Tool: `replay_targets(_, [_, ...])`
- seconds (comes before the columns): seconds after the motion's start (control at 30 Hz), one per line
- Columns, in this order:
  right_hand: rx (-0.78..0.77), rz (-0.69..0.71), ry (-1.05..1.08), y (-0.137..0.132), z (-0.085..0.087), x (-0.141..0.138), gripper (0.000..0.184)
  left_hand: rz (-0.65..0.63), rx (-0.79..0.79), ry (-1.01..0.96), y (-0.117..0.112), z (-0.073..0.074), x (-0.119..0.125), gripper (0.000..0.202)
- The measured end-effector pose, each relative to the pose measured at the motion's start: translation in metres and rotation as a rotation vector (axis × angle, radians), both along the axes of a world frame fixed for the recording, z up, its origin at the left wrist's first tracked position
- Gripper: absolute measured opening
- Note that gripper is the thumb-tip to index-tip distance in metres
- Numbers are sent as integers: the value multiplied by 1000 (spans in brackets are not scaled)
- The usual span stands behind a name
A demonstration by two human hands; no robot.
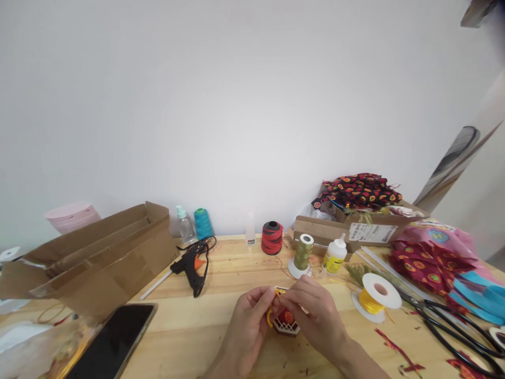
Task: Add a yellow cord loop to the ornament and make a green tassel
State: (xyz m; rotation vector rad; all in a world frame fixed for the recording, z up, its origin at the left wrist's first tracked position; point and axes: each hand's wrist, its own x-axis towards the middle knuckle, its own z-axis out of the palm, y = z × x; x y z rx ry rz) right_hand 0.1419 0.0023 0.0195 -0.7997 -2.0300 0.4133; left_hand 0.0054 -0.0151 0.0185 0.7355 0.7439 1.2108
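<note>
A small ornament (287, 322), red with a pale wooden lattice edge and a red flower shape, is between my hands low in the middle. Yellow cord (270, 318) loops at its top left, and more yellow shows at its top edge. My left hand (249, 327) is closed, thumb and forefinger pinching the cord at the ornament's upper left. From the right, my right hand (317, 318) is closed with its fingertips pinched at the ornament's top, by the cord. The fingers cover part of the ornament, and the exact grip of the right fingertips is hidden.
At right are a yellow cord spool (382, 289), black-handled scissors (450, 321), and patterned cloth (430, 255). Behind stand a glue bottle (335, 255), green thread (303, 252) and red thread (272, 238). Leftward lie a glue gun (193, 266), a phone (114, 342) and a cardboard box (114, 268).
</note>
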Motion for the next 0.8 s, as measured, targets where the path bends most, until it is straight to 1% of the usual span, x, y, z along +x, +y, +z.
replay_targets(0.07, [-269,19,107,2,1,-1,20,13,34,125,1,1,-2,23])
replay_targets(0.13, [-553,60,218,4,0,-1,19,11,108,327,2,1,-6,25])
replay_targets(0.17, [-660,84,260,5,-1,0,20,5,159,433,2,2,-8,26])
replay_targets(0.2, [-729,97,279,6,-2,1,21,-3,215,529,2,2,-10,26])
replay_targets(0.23, [-759,95,265,8,-3,2,21,-10,271,610,2,3,-12,26])
replay_targets(0.33, [-717,15,89,11,-1,6,18,-24,418,804,1,5,-16,28])
replay_targets(0.4, [-686,-25,-33,14,2,8,15,-53,488,927,1,7,-17,29])
replay_targets(0.53, [-684,-61,-166,17,4,8,17,-113,562,1086,0,8,-14,23])
replay_targets(0.63, [-674,-105,-182,16,2,4,16,-74,588,1152,0,6,-12,22])
replay_targets(0.73, [-611,-135,-126,12,-3,-3,14,-10,606,1197,0,4,-13,22])
replay_targets(0.8, [-597,-119,-65,9,-4,-7,14,46,586,1208,0,4,-14,22])
